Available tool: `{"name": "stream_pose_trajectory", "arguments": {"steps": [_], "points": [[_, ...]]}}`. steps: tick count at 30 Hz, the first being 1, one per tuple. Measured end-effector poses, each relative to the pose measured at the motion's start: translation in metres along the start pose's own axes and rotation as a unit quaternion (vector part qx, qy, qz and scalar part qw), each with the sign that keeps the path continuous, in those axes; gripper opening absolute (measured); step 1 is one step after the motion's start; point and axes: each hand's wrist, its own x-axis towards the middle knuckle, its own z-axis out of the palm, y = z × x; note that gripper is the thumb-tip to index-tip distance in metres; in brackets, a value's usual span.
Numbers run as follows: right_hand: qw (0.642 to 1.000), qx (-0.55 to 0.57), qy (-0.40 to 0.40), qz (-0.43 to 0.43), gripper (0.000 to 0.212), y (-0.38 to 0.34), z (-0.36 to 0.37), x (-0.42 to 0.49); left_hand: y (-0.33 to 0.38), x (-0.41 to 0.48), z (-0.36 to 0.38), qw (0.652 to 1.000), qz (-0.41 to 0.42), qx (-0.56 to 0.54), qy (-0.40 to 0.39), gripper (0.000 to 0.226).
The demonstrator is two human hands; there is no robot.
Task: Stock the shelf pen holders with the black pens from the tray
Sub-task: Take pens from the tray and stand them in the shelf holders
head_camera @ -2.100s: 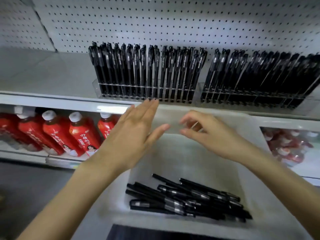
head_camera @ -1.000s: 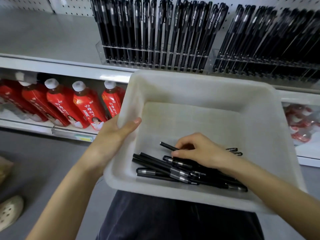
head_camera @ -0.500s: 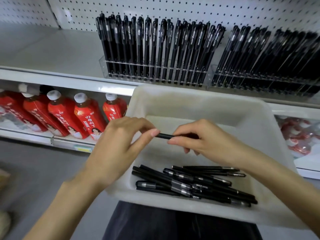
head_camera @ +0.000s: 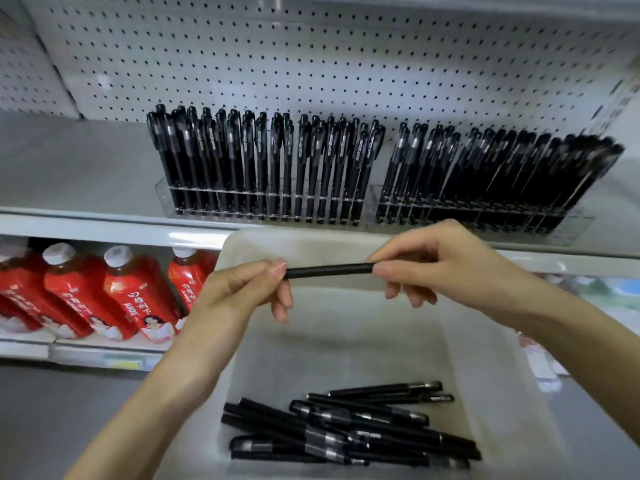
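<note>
A black pen (head_camera: 329, 270) lies level in the air above the white tray (head_camera: 491, 393). My left hand (head_camera: 242, 289) pinches its left end, and my right hand (head_camera: 436, 265) pinches its right end. Several more black pens (head_camera: 346, 427) lie in a heap at the tray's near end. On the shelf behind stand two clear pen holders: the left holder (head_camera: 266, 199) and the right holder (head_camera: 485, 209), both packed with upright black pens.
The grey shelf (head_camera: 76, 168) has bare surface left of the holders, backed by white pegboard (head_camera: 311, 57). Red bottles (head_camera: 114, 292) with white caps fill the lower shelf at left. Grey floor (head_camera: 52, 410) lies below.
My right hand picked a pen out of the tray and raised it. My left hand let go of the tray rim and took the pen's other end. The view tilted up.
</note>
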Motion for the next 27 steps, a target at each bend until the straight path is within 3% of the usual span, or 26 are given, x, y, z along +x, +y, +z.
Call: {"name": "stream_pose_trajectory", "arguments": {"steps": [3, 7, 10, 12, 15, 17, 18, 21, 23, 27], "points": [[0.985, 0.147, 0.09, 0.021, 0.026, 0.001, -0.022, 0.0, 0.003, 0.008, 0.018, 0.997, -0.042, -0.051, -0.028, 0.039], [0.934, 0.288, 0.213, -0.002, 0.019, 0.005, -0.037, 0.006, 0.007, 0.022, 0.055, 0.991, -0.085, -0.082, -0.063, 0.037], [0.914, 0.302, 0.266, -0.04, 0.021, 0.005, -0.044, 0.01, 0.009, 0.033, 0.078, 0.97, -0.145, -0.181, -0.07, 0.034], [0.916, 0.25, 0.307, -0.071, 0.03, 0.003, -0.048, 0.012, 0.008, 0.041, 0.089, 0.966, -0.156, -0.189, -0.079, 0.036], [0.905, 0.11, 0.38, -0.155, 0.034, -0.002, -0.057, 0.02, 0.005, 0.053, 0.095, 0.987, -0.115, -0.107, -0.042, 0.038], [0.891, 0.038, 0.403, -0.207, 0.039, -0.003, -0.062, 0.028, -0.002, 0.056, 0.086, 0.999, -0.009, 0.038, 0.009, 0.029], [0.886, 0.011, 0.404, -0.225, 0.041, -0.002, -0.063, 0.033, -0.006, 0.056, 0.077, 0.988, 0.051, 0.145, 0.027, 0.029], [0.882, -0.049, 0.397, -0.248, 0.044, 0.005, -0.061, 0.048, -0.019, 0.052, 0.041, 0.903, 0.151, 0.396, 0.067, 0.039], [0.884, -0.065, 0.391, -0.248, 0.046, 0.012, -0.058, 0.057, -0.025, 0.051, 0.019, 0.868, 0.15, 0.462, 0.101, 0.046], [0.891, -0.067, 0.383, -0.234, 0.045, 0.025, -0.053, 0.067, -0.029, 0.049, -0.001, 0.902, 0.048, 0.405, 0.141, 0.051]]}}
